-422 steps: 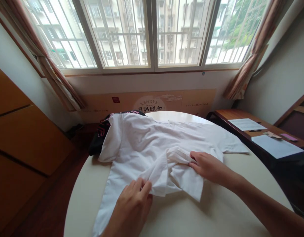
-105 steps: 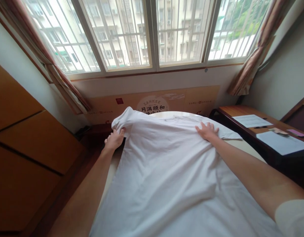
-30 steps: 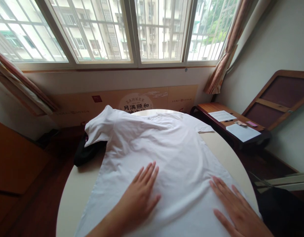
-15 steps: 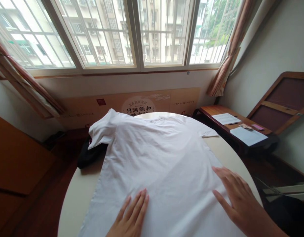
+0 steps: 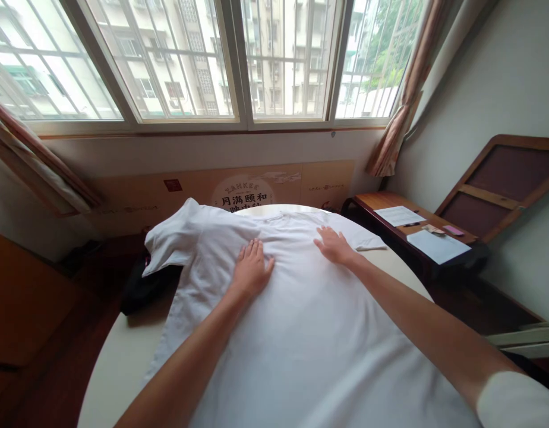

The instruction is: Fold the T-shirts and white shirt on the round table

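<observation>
1. Left hand (image 5: 253, 267): we see it palm down on the chest of the white T-shirt (image 5: 301, 339), fingers straight and close together, thumb set apart; nothing gripped
2. Right hand (image 5: 333, 244): also palm down on the shirt, nearer its right sleeve (image 5: 370, 241), fingers loosely fanned; nothing pinched; how hard either hand presses, we cannot tell
3. Shirt position: spread over the round table (image 5: 109, 362), collar (image 5: 274, 217) toward the window (image 5: 245, 71), body running toward us past the lower edge of view; shallow creases around the chest, a longer soft fold at lower right
4. Handling, our judgement: light, limp and soft, hardly fragile; it should slide easily over the smooth tabletop and crease under uneven pushing
5. Where to take hold, our judgement: the shoulders or sleeve ends, pinched with both hands; one grip alone would probably let the rest sag
6. Left sleeve (image 5: 167, 241): raised and rumpled, overlapping a black cloth bundle (image 5: 145, 288) at the table's left rim
7. Containers: we identify only a possible wooden cabinet (image 5: 25, 291) at left; contents hidden
8. Farther out: the low wooden table (image 5: 368, 201) at right bears two paper sheets (image 5: 439, 246) and a small pink item (image 5: 454, 230)
</observation>
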A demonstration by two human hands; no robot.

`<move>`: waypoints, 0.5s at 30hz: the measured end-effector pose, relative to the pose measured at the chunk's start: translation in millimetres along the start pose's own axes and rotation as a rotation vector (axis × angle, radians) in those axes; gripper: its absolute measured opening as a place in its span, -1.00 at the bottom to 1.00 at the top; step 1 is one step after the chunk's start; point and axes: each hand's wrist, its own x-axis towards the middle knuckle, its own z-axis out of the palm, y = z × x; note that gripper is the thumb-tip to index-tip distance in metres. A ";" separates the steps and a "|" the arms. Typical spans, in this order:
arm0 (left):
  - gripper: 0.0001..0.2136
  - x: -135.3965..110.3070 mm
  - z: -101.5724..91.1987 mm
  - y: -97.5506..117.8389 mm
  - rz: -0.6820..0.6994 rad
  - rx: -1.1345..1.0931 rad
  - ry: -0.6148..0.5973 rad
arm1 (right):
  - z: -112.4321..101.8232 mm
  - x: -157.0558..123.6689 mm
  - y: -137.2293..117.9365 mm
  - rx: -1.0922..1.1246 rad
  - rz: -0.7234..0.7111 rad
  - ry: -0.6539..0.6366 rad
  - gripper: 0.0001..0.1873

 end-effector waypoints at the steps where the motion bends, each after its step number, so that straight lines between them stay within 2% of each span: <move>1: -0.32 1.0 4.4 -2.1 -0.032 -0.002 -0.008 | 0.1 16.5 10.0 0.004 0.060 0.002 -0.30; 4: -0.25 -3.2 12.2 -7.1 -0.064 -0.002 -0.029 | 3.8 48.0 40.6 0.014 0.193 0.019 -0.34; 7: -0.23 -5.8 13.1 -7.2 -0.079 -0.003 -0.030 | 4.2 56.7 61.7 0.009 0.295 0.083 -0.37; 12: -0.23 -3.7 11.0 -4.1 -0.099 -0.021 -0.041 | -11.9 35.7 80.9 -0.039 0.481 0.227 -0.43; 15: -0.23 -3.4 12.0 -3.5 -0.109 -0.033 -0.031 | -24.8 10.8 97.4 -0.065 0.578 0.229 -0.50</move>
